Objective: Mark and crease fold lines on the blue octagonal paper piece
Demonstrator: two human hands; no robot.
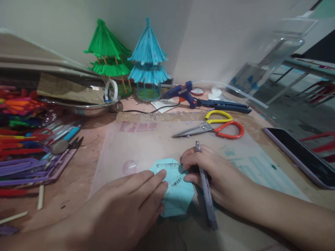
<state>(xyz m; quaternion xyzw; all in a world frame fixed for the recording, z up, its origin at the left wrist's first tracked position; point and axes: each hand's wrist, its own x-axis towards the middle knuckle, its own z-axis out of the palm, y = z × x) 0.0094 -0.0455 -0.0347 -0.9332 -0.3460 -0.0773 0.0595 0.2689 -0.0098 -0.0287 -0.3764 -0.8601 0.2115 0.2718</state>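
in the head view, your left hand (123,204) lies flat, fingers together, over the left part of the turquoise octagonal paper card (179,197), pinching nothing visible. your right hand (221,176) is clamped on a slim grey pen (207,197), its fingertips at the card's right edge. the card lies on a translucent printed plastic sheet (112,150). beyond the card are metal scissors with yellow and red handles (209,126); farther beyond it, a dark blue glue gun (183,91); well to its right, a black-screened phone (300,155).
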